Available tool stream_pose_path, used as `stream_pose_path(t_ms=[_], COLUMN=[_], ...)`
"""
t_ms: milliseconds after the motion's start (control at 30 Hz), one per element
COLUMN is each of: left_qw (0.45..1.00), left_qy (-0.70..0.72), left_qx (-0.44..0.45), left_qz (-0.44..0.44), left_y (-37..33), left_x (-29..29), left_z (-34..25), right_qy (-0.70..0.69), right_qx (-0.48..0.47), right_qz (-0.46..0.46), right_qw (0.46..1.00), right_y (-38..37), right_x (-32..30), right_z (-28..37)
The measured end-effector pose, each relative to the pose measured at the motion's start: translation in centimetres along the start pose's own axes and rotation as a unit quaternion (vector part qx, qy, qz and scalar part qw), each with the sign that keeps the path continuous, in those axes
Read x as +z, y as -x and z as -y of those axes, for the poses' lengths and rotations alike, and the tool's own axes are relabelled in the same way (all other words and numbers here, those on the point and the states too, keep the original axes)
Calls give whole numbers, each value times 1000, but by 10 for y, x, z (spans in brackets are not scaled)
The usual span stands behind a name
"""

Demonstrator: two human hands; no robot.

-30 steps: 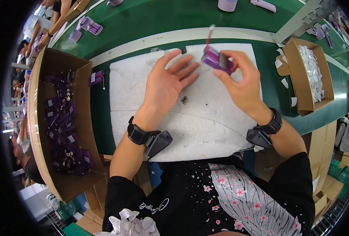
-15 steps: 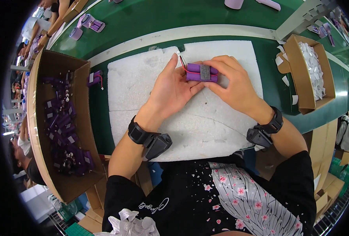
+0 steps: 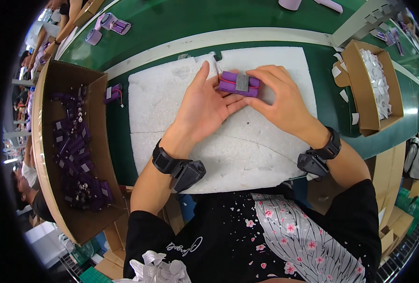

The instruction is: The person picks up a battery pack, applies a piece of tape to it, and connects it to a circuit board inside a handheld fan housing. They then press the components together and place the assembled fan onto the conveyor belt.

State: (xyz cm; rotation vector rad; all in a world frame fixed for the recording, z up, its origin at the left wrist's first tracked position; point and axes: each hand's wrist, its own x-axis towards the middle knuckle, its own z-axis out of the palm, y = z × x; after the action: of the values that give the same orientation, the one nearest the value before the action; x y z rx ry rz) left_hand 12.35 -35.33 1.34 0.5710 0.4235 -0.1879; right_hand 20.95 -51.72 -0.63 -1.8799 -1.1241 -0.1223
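Observation:
A purple battery pack (image 3: 241, 84) of joined cylindrical cells, with a grey pad across its middle and a red wire along it, is above the white foam board (image 3: 181, 89). My right hand (image 3: 285, 94) pinches its right end between thumb and fingers. My left hand (image 3: 204, 101) is palm up with the thumb raised off the pack. Its outstretched fingers lie under and against the pack's left part, some of them hidden behind it. Each wrist wears a black strap with a device.
A cardboard box (image 3: 103, 155) of purple battery packs stands at left, with one loose pack (image 3: 113, 94) beside it. At right, another box (image 3: 395, 89) contains white pieces. Lilac housings (image 3: 115, 24) lie on the green bench. Other people are at work far left.
The pack has shifted slightly left and tilted, its right end lower. The white connector and wires that rose from its left end no longer show clearly.

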Motion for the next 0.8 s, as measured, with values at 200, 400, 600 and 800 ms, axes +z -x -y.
stream_pose_path(t_ms=[200, 400, 600, 800], left_qw=[999, 999, 998, 998], left_qy=[-35, -30, -13, -27], left_qx=[15, 18, 55, 40], left_qz=[-25, -11, -24, -32], left_y=[-1, 1, 1, -2], left_x=[1, 4, 3, -3], left_z=[4, 0, 0, 3], right_qy=[21, -89, -154, -7], right_qx=[1, 96, 49, 48], right_qz=[42, 46, -130, 49], right_qw=[999, 990, 978, 998], right_y=[3, 1, 1, 3], right_x=[-2, -7, -9, -2], right_z=[0, 9, 8, 2])
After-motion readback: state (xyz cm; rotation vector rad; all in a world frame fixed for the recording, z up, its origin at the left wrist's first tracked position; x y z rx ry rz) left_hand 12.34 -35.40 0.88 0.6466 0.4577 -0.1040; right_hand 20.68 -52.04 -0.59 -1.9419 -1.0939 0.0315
